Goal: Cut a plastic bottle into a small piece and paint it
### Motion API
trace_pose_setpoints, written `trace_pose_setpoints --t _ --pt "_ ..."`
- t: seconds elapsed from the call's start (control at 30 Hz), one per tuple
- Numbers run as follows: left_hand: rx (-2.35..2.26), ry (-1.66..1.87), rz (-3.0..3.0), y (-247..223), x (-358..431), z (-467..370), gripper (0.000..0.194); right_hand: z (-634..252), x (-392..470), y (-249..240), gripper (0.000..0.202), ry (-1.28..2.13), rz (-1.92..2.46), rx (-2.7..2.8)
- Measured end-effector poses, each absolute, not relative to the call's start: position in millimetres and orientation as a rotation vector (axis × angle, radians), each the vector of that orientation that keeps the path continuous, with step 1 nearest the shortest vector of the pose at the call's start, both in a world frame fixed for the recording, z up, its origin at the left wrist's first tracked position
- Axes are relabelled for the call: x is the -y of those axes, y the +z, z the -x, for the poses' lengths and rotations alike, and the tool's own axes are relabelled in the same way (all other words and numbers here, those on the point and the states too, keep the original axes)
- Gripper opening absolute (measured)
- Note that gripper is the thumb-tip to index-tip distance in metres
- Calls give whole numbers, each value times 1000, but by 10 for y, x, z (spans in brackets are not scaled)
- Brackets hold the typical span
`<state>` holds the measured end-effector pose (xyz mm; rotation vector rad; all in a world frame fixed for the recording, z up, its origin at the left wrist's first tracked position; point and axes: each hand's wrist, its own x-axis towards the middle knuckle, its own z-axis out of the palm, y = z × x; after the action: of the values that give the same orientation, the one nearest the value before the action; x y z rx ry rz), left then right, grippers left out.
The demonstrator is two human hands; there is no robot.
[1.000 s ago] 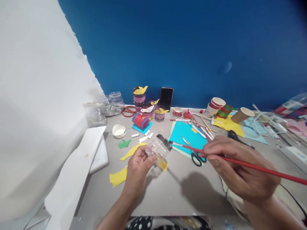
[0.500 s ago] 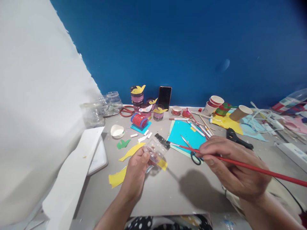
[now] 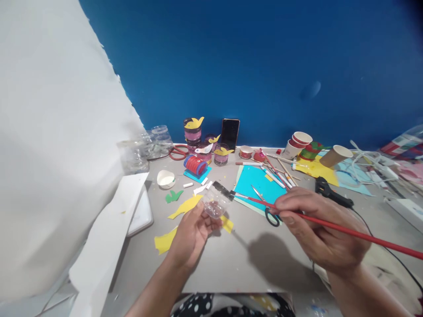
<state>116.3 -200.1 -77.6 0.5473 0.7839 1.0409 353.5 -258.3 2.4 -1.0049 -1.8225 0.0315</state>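
My left hand [image 3: 193,235] holds a small clear plastic cup [image 3: 215,207], its thumb on the near side and fingers curled beneath. A black painted band runs along the cup's far rim. Between the thumb and fingers of my right hand [image 3: 322,226] is a red-handled paintbrush [image 3: 333,223], its dark tip at the right end of the black band. Below the brush lie scissors [image 3: 271,216] with black handles, partly over blue paper [image 3: 256,178]. Yellow paper cutouts [image 3: 185,207] rest beside my left hand, and a small yellow piece [image 3: 227,224] shows under the cup.
Painted cups with paper birds [image 3: 192,132] stand by the wall near a phone [image 3: 230,132]. A red yarn-wrapped roll [image 3: 195,165] sits before them. Farther right are paper cups [image 3: 292,149], markers, a glue gun [image 3: 332,191] and white cables [image 3: 360,163]. Clear cups [image 3: 132,156] stand left.
The cup has turned in my left hand, and its fingers have opened out beneath it. The brush tip stays at the black band. The whole view has shifted slightly.
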Motion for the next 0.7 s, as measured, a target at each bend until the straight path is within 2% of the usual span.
trace_pose_setpoints --t 0.2,0.4,0.7 --pt "-753 1002 -514 -765 2007 -1161 40 -3549 2600 -7 18 44 1008 1789" --pt "-733 953 -391 -729 2027 -1183 31 -3526 2595 8 15 45 1016 1813" --pt "-739 907 -248 -665 2043 -1191 35 -3519 2599 -81 15 83 1004 1727"
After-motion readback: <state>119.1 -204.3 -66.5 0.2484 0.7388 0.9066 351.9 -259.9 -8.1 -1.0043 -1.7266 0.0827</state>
